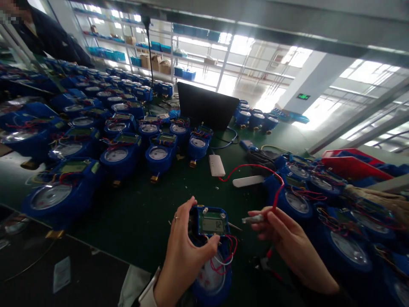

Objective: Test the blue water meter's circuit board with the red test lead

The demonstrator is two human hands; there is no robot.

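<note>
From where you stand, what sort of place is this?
Most likely a factory assembly or testing bench for water meters. Dozens of blue meters crowd the green table, storage shelving stands behind, and the left hand steadies an open meter while the right hand holds a red-wired probe.

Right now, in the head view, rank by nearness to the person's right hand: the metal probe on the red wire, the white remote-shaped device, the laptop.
From the right hand:
1. Metal probe, pinched in its fingertips, red wire trailing up.
2. White remote-shaped device, mid-table, up and left.
3. Laptop, back of the table, lid facing us.
</note>
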